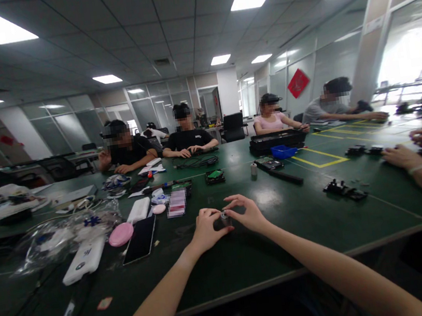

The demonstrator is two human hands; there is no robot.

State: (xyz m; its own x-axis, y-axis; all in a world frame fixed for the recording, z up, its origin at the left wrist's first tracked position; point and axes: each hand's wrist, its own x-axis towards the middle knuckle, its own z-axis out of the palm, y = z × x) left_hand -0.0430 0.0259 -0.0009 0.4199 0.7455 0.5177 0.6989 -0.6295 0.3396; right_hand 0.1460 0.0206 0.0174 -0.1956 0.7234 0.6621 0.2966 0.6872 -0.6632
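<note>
A small silvery metal cylinder, perhaps a little motor (225, 221), stands upright on or just above the green table in front of me. My left hand (207, 232) grips it from the left, thumb at the near side and fingers curled behind. From the right, the thumb and index finger of my right hand (248, 214) pinch at its top end. Whether a tiny part sits between those fingertips is too small to tell. Farther off stands a similar silvery cylinder (254, 168), apart from both hands.
Left of my hands lie a black phone (140, 239), a pink round case (121, 234), a white power bank (84, 259) and clear plastic bags (68, 233). Ahead are a green circuit board (214, 176) and a blue tray (284, 152). Black parts (344, 190) and a co-worker's hands (403, 156) are at right.
</note>
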